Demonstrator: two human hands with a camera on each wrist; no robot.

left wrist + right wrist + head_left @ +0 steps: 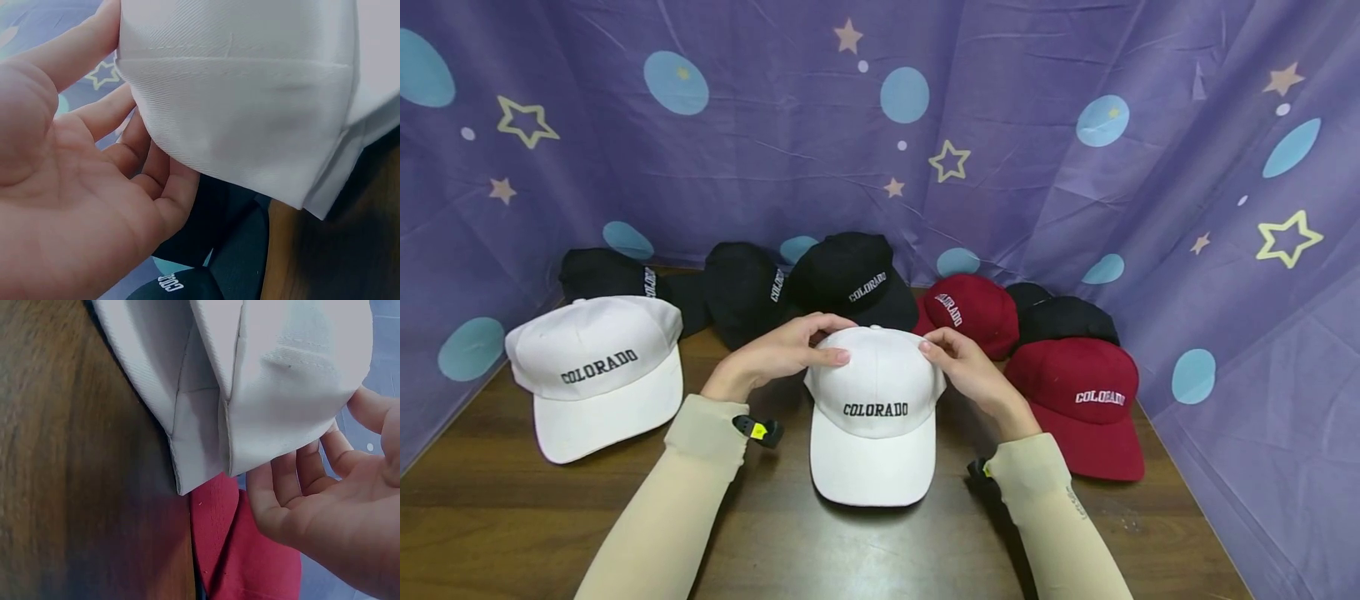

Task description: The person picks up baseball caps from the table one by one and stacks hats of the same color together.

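A white baseball cap point(876, 383) with black COLORADO lettering faces the camera in the middle of the head view, its brim low over the wooden table. My left hand point(784, 350) grips its crown from the left, thumb on the front side and fingers behind. On the opposite side my right hand point(973, 375) holds the crown the same way. The left wrist view shows the fingers point(178, 187) tucked behind the white fabric. In the right wrist view, the fingers point(265, 494) curl behind the cap's back edge, which shows a folded double layer.
Another white cap point(595, 367) sits at the left. Black caps point(850, 275) line the back, with more black ones point(1067, 318) at the right. Two red caps point(973, 312) lie right of centre, the nearer red cap point(1075, 400) beside my right forearm. A purple curtain point(1000, 50) hangs behind.
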